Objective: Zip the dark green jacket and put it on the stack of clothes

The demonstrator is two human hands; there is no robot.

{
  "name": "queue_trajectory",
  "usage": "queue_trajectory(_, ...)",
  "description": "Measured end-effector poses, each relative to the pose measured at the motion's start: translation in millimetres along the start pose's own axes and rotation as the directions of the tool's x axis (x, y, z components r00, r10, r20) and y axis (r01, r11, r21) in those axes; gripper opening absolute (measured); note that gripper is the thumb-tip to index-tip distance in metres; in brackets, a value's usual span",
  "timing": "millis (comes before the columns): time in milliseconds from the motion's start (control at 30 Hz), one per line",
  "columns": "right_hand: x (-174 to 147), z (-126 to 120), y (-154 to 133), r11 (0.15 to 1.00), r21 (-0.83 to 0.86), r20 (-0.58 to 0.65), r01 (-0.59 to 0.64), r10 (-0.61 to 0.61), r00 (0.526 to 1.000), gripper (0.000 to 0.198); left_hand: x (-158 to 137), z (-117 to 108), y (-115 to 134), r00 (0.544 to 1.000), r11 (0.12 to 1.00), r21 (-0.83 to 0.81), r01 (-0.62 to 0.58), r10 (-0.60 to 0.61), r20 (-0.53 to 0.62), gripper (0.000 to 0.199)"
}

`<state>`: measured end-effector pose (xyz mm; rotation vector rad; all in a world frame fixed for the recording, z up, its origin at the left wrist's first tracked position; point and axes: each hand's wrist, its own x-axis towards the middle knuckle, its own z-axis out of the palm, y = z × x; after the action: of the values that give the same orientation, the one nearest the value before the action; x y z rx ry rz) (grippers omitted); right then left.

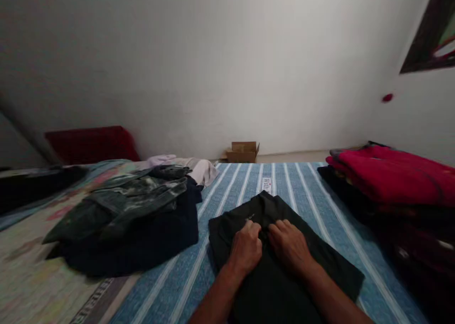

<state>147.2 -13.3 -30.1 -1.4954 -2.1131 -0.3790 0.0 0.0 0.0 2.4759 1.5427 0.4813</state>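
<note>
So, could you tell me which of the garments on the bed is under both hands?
The flat black garment in the middle: left hand and right hand press on it. The dark heap and red stack lie apart.

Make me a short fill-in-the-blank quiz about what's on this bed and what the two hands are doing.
1. Both hands, the left hand and the right hand, press on a folded ____ garment.
2. The bedsheet under it is blue with ____ stripes.
3. The top item of the folded stack on the right is ____.
4. Against the far wall stands a small cardboard ____.

Missing words: black; white; red; box
</note>
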Motion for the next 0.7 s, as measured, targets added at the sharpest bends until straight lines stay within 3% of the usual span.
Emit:
queue_trajectory(167,-0.5,4.2,0.1,1.0,0.012,0.012,-0.005,0.005,1.0,0.009,-0.4,-12.5,-7.8,0.999,0.994,-0.106,0.008,-0.005,0.035,0.03)
queue_trajectory(367,1.3,2.5,-2.8,1.0,0.019,0.042,-0.023,0.022,0.999,0.009,1.7,-17.1,-16.8,0.983,0.951,-0.28,0.129,-0.085,0.164,0.035)
queue_trajectory(533,2.4,-3.7,-2.2,0.999,0.025,0.069,-0.04,0.038,0.997,0.011,2.9,-22.3,-10.0,0.99,0.99,-0.109,0.091,-0.078,0.116,0.032)
queue_trajectory(700,3.0,-4.6,-2.5,0.999,0.016,0.101,-0.052,0.05,0.994,0.012,1.1,-36.0,-4.1,0.982,0.996,0.063,0.06,-0.07,0.175,0.018)
